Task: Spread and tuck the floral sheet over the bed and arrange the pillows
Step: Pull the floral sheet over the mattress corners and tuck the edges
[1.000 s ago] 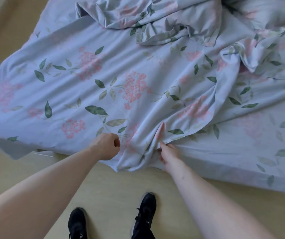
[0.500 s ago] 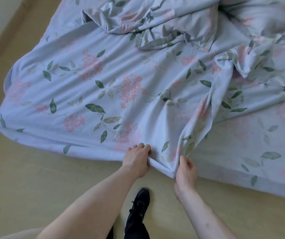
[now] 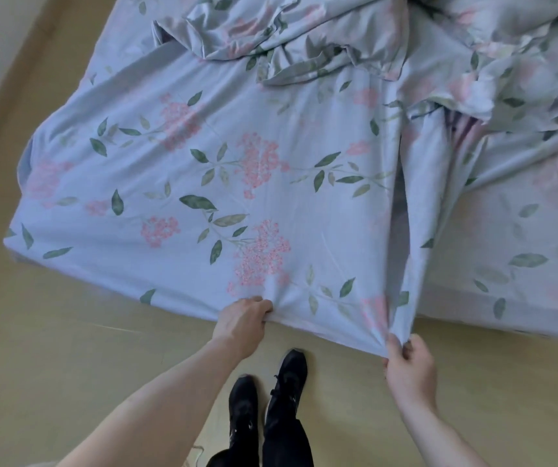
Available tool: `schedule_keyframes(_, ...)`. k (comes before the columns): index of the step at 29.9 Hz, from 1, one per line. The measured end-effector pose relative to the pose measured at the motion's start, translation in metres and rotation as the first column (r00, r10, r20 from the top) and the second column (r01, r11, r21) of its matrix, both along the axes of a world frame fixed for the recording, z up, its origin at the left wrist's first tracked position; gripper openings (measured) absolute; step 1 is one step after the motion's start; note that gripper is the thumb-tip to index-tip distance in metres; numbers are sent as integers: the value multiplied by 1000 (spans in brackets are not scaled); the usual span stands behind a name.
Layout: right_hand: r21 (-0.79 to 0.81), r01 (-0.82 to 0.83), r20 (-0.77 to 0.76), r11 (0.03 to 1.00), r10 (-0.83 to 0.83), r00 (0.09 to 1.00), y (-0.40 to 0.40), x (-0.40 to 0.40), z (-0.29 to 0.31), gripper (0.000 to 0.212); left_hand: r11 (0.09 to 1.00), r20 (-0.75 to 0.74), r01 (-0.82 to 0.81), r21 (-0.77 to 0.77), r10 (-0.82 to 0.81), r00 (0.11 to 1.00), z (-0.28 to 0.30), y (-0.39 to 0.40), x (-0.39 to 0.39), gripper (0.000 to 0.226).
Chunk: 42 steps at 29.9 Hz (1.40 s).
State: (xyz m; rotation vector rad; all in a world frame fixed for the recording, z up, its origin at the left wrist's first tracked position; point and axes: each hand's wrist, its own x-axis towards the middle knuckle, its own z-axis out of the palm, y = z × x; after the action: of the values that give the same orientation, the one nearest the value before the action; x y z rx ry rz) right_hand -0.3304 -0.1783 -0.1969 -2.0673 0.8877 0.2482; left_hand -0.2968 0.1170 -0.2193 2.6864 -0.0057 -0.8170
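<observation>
Floral sheet (image 3: 237, 183) lies spread over the bed (image 3: 523, 264), pale blue with pink flower clusters and green leaves; its near edge hangs over the bed's near side above the floor (image 3: 68, 348). Left hand (image 3: 241, 323) grips that near edge, fingers curled round the hem, knuckles up, just under the lowest pink cluster. Right hand (image 3: 409, 367) pinches the sheet's corner, thumb and fingers clamped on the fabric, held off the bed's edge over the floor. Hem runs taut between the two hands. From the right hand a long fold rises up the sheet toward the bed's far side, with a dark gap beside it. Bed to the right of that fold shows a second floral layer lying flat. Bunched fabric (image 3: 287, 38) in the same print sits piled at the bed's far side; cannot tell whether pillows lie in it. Black shoes (image 3: 267, 392) stand on the floor between the forearms, near the bed's edge. No brand, label or readable writing in view.
</observation>
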Motion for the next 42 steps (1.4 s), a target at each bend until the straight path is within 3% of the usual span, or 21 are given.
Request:
schedule_keyframes(4, -132, -87, -56, 987, 81, 995, -14, -14, 1, 23, 1000, -12, 18, 1, -18, 1000, -5, -9, -6, 26)
schedule_keyframes(6, -145, -142, -235, 979, 105, 966, -17, -17, -5, 20, 996, -125, 83, 44, -77, 989, -4, -13, -7, 35)
schedule_keyframes(10, -26, -206, -567, 978, 155, 809, -23, -18, -8, 20, 970, -371, 234, 59, -197, 908, -1, -18, -12, 34)
schedule_keyframes(14, -57, -325, -607, 944, 225, 762, -37, -16, -15, 18, 967, -358, 249, 62, -211, 910, 5, -24, -6, 29)
schedule_keyframes(21, -91, -391, -438, 916, 316, 842, -53, 43, 22, 19, 986, -241, 159, 49, -143, 960, 26, -68, 50, 33)
schedule_keyframes(29, -6, -438, -334, 899, 411, 848, -133, 131, -5, 30, 957, -174, -229, -181, 198, 965, 6, -195, 127, 24)
schedule_keyframes(34, 59, -465, -257, 883, 464, 848, -204, 168, -20, 24, 882, -216, -410, -232, 364, 906, -16, -286, 175, 53)
schedule_keyframes(38, 87, -462, -171, 882, 471, 866, -253, 193, -23, 16, 854, -340, -501, -139, 434, 834, -30, -329, 201, 76)
schedule_keyframes(40, 88, -459, -143, 884, 467, 872, -271, 202, -25, 15, 854, -342, -508, -115, 446, 827, -33, -342, 209, 64)
schedule_keyframes(42, 81, -453, -105, 888, 460, 882, -276, 209, -24, 14, 814, -293, -551, -184, 490, 821, -30, -347, 213, 43)
